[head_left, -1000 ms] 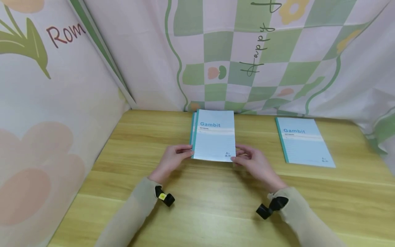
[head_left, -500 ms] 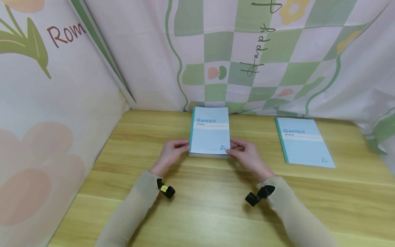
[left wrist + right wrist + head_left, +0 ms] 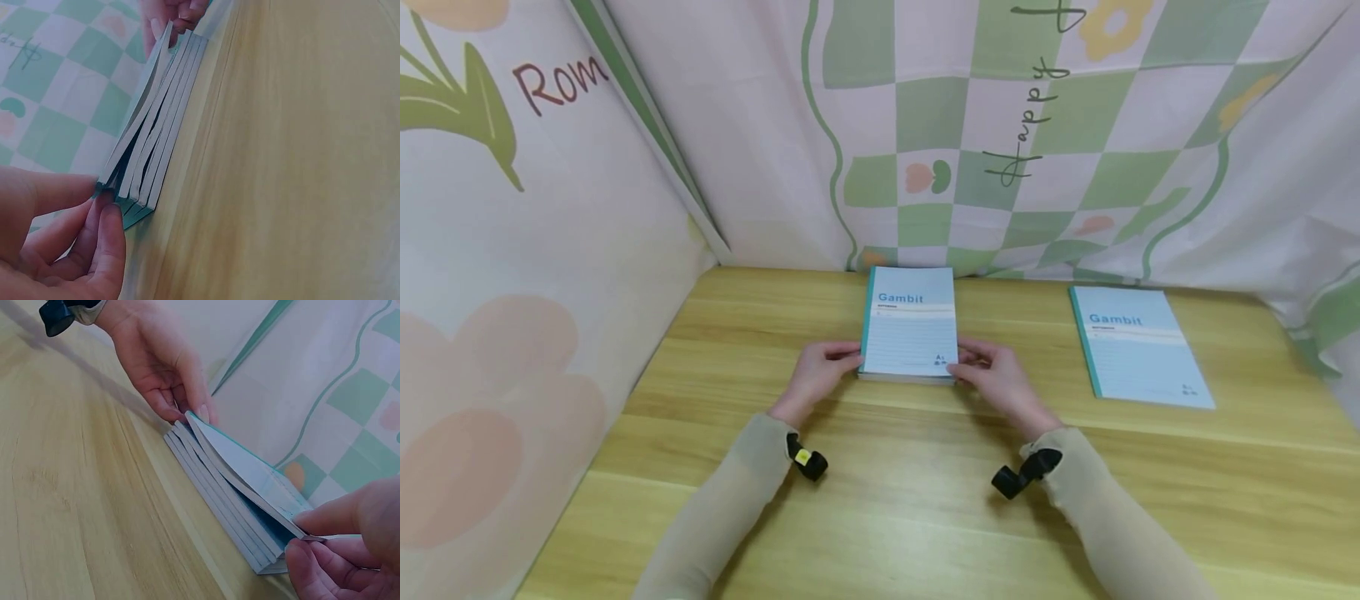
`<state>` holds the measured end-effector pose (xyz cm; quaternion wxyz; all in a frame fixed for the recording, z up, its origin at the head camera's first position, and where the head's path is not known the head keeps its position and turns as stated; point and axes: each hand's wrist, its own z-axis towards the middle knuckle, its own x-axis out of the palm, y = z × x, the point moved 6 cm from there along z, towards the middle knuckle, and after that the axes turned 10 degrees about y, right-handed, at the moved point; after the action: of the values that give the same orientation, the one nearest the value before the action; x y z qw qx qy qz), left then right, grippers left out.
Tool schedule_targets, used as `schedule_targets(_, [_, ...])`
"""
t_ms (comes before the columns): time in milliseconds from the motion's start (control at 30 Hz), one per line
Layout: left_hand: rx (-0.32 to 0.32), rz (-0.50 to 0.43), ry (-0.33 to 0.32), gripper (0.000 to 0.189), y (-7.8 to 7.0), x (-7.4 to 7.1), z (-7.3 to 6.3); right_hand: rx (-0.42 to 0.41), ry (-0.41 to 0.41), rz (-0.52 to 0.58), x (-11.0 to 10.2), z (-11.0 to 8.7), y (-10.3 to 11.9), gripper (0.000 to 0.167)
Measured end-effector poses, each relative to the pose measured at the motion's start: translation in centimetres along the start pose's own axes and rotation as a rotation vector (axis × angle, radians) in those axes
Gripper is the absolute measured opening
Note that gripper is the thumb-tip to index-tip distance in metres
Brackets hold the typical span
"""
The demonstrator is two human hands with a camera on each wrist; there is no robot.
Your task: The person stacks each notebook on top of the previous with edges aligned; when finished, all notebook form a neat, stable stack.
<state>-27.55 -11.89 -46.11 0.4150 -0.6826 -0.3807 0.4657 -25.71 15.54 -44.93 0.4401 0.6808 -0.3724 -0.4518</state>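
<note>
A light blue notebook (image 3: 913,333) with a teal spine and "Gambit" on its cover lies atop a stack of notebooks (image 3: 164,144). My left hand (image 3: 816,375) pinches its near left corner at the spine, thumb on the cover. At the near right corner, my right hand (image 3: 1000,379) pinches it between thumb and fingers. Both wrist views show this top notebook bowed, its near corners lifted off the several notebooks (image 3: 209,500) beneath, which are squared up in a pile.
Another matching notebook (image 3: 1138,346) lies flat on the wooden table (image 3: 880,517) to the right. Behind the table hangs a green and white checked curtain (image 3: 1000,167); a flower-print curtain (image 3: 550,250) stands along the left side.
The top notebook, earlier held offset to the right of the pile, has shifted left and now lines up over it. Both hands moved with it; over the last half second they barely moved.
</note>
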Motion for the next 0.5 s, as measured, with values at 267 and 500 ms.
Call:
schedule_targets(267, [-0.011, -0.008, -0.023, 0.026, -0.1, -0.05, -0.27, -0.007, -0.009, -0.032, 0.1, 0.28, -0.61, 0.053])
schedule_targets(500, [-0.008, 0.001, -0.038, 0.025, -0.15, -0.03, -0.37, -0.001, -0.027, -0.055, 0.13, 0.42, -0.92, 0.052])
